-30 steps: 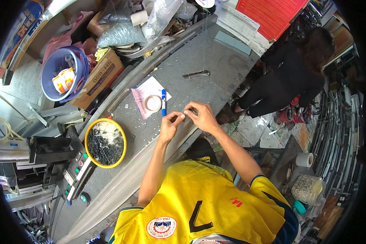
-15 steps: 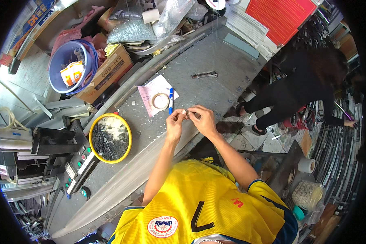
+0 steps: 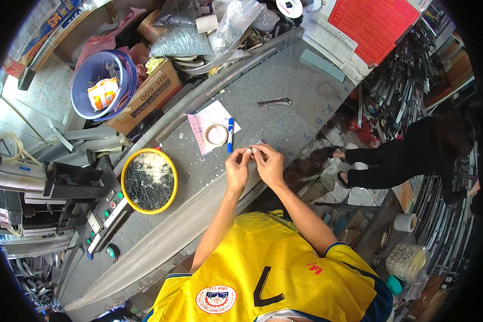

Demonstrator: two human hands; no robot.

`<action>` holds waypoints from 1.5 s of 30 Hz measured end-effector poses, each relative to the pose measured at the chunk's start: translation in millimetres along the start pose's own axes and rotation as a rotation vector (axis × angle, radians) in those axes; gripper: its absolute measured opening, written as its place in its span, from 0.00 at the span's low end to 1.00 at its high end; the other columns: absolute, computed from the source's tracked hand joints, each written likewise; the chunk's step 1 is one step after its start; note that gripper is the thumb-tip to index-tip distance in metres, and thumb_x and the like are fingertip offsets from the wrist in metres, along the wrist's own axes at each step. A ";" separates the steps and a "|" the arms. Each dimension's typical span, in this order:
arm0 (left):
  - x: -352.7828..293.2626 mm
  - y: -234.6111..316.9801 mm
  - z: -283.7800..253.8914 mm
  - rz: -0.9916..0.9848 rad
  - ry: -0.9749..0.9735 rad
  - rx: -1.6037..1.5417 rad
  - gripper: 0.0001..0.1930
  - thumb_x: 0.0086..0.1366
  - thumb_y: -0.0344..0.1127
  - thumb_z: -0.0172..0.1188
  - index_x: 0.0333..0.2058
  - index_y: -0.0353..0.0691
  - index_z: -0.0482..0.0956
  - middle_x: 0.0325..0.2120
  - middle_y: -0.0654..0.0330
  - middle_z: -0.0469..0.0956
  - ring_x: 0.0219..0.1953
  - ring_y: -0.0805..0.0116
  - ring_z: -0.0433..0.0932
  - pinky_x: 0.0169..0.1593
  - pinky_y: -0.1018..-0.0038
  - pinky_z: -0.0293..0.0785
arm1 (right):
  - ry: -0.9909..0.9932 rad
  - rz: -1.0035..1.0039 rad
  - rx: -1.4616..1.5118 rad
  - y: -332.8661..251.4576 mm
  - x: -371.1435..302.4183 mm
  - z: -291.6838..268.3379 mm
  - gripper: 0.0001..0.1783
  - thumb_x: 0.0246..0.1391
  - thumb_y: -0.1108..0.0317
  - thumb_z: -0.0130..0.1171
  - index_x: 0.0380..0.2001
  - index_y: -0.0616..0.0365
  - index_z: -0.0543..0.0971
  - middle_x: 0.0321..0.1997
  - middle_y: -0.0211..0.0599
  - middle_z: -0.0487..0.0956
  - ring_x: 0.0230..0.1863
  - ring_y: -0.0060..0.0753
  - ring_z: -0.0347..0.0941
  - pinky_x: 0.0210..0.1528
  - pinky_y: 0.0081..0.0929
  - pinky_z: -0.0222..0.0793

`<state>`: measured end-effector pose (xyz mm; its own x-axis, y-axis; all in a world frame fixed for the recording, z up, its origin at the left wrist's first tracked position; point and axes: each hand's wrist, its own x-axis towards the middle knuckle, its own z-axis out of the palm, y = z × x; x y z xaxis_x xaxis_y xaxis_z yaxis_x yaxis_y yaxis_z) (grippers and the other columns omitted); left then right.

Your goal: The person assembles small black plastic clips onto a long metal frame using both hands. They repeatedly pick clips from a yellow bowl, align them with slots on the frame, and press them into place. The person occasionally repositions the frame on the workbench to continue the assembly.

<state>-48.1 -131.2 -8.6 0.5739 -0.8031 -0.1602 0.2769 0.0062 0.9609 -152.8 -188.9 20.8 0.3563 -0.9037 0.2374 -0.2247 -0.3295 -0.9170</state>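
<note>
My left hand (image 3: 238, 167) and my right hand (image 3: 269, 165) meet above the near edge of the grey worktable (image 3: 268, 126). Thumb and fingers are pinched together on both, around something tiny and dark that is too small to name. Just beyond the left fingertips lies a blue marker (image 3: 230, 135) with a white band. Beside it a roll of tape (image 3: 216, 135) rests on a pink-and-white sheet of paper (image 3: 199, 126). A utility knife (image 3: 274, 102) lies farther back. To the left, a yellow-rimmed basket (image 3: 175, 185) holds many small dark pieces and some pale ones.
Blue buckets (image 3: 76, 88) and a cardboard box (image 3: 154, 96) stand at the far left, near plastic bags (image 3: 181, 44). A machine's button panel (image 3: 104, 214) is left of the basket. On the right, a person in black (image 3: 408, 145) bends beside racks of long metal strips (image 3: 440, 214).
My right hand has turned more upright, and both hands' fingertips have drawn closer together. The person in black has shifted right and nearer. The whole view has moved slightly.
</note>
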 end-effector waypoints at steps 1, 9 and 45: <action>-0.1 -0.7 1.1 0.002 0.011 -0.008 0.10 0.77 0.34 0.64 0.44 0.30 0.85 0.35 0.61 0.86 0.38 0.76 0.80 0.47 0.75 0.78 | 0.020 0.000 -0.014 0.8 -1.0 1.7 0.09 0.66 0.71 0.66 0.46 0.64 0.87 0.41 0.44 0.87 0.35 0.44 0.85 0.38 0.36 0.78; -9.4 -1.1 11.6 0.013 0.158 0.192 0.09 0.77 0.34 0.65 0.41 0.32 0.85 0.34 0.63 0.85 0.38 0.78 0.79 0.45 0.76 0.77 | 0.150 -0.266 -0.218 1.9 -6.2 5.7 0.06 0.63 0.73 0.66 0.40 0.64 0.85 0.37 0.46 0.85 0.37 0.56 0.84 0.39 0.43 0.80; 0.4 -2.0 -13.7 -0.002 -0.157 0.027 0.11 0.80 0.37 0.61 0.42 0.33 0.83 0.34 0.64 0.81 0.39 0.75 0.78 0.50 0.73 0.75 | -0.030 -0.457 -0.341 2.2 13.8 -29.7 0.06 0.60 0.77 0.67 0.40 0.62 0.80 0.41 0.43 0.82 0.42 0.50 0.84 0.44 0.42 0.80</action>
<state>-37.9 -123.4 -13.7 0.4453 -0.8864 -0.1268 0.2560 -0.0096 0.9666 -175.3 -210.2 31.6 0.5105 -0.6422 0.5718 -0.3199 -0.7591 -0.5669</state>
